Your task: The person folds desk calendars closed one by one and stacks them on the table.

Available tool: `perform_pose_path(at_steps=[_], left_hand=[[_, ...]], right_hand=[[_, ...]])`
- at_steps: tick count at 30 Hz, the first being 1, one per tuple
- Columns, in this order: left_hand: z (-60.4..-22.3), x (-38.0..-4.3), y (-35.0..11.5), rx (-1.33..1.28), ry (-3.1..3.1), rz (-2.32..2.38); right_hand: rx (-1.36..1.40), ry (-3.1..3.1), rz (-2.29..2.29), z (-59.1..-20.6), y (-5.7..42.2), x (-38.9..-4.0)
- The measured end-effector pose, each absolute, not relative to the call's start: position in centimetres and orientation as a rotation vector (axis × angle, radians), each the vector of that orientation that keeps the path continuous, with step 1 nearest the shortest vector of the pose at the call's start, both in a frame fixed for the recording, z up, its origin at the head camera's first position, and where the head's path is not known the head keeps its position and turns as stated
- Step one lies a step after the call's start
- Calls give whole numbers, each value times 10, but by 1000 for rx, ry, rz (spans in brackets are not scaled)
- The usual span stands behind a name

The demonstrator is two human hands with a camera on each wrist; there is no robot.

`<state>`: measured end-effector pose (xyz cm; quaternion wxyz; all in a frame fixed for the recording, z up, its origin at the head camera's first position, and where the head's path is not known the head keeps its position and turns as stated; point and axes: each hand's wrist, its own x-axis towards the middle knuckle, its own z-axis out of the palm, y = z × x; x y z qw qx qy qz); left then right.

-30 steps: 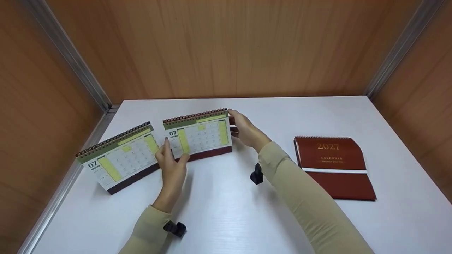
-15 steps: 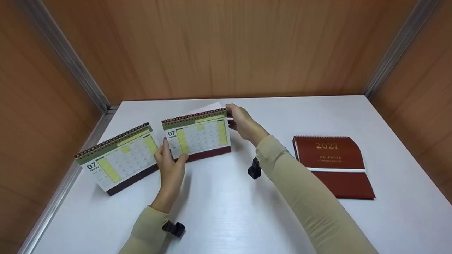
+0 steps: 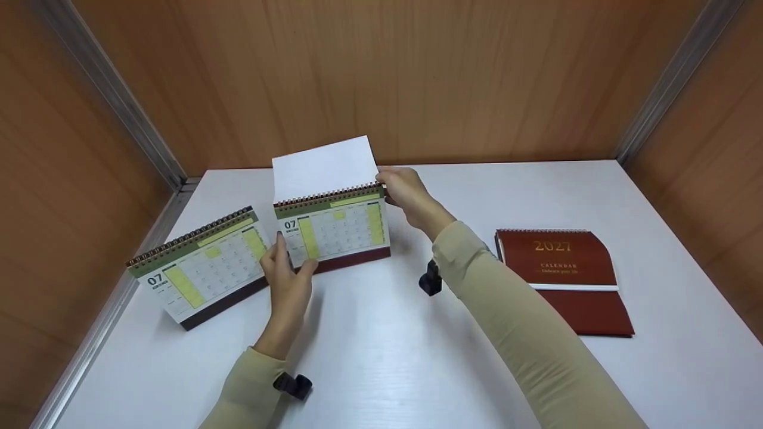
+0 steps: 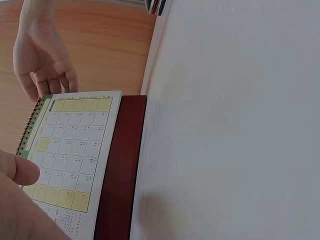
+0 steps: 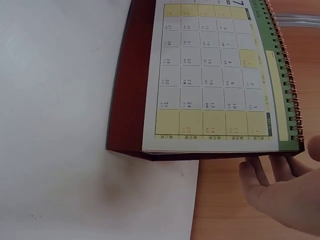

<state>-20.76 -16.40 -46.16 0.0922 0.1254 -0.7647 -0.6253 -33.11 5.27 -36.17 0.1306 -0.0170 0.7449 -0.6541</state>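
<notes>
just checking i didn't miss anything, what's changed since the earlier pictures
A white sheet has risen from behind the middle calendar and now shows above its coil. The right hand has shifted slightly up and left at that calendar's top right corner; whether it grips the sheet is unclear. The left hand, left calendar and red 2027 calendar stayed put.

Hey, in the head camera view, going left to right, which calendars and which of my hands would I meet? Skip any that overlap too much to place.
First calendar, second calendar, right hand, red calendar.
</notes>
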Motion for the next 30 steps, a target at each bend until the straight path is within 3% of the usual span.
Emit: perform_pose_path(at_steps=[30], left_hand=[[-463, -207, -167, 364, -2272, -1851]], right_hand=[[-110, 2295, -1926, -350, 65, -329]])
